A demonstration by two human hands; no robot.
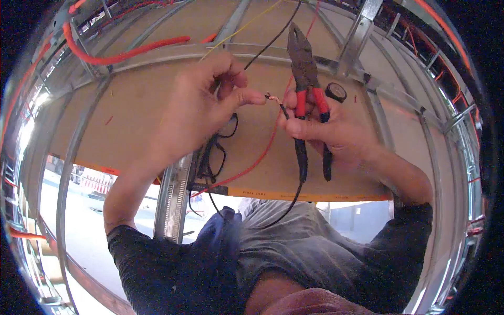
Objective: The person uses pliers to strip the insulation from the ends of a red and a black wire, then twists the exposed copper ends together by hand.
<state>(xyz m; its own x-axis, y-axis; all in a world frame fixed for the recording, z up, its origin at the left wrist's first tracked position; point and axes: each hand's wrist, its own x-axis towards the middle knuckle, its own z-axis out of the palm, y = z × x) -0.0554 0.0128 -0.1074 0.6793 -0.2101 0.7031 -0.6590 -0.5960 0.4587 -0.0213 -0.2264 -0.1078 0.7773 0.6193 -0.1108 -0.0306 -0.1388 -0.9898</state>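
My left hand (218, 89) is closed, with thumb and fingers pinching the end of a black wire beside a bare copper twist (274, 98). From behind its fingers a black wire (265, 48) runs upward. My right hand (333, 128) is closed around a pair of pliers (303, 65) with red and black handles, jaws pointing up. Between its thumb and finger it also pinches the black wire (284, 110) just below the copper. That wire's lower length (300, 194) seems to hang toward my shirt. A red wire (262, 153) curves behind both hands.
Behind is a brown board (131, 115) framed by metal studs (76, 136). A black tape roll (336, 92) sits right of the pliers. Black-framed glasses (216, 152) are below my left hand. Orange conduit (121, 58) and a yellow wire (239, 30) cross the upper left.
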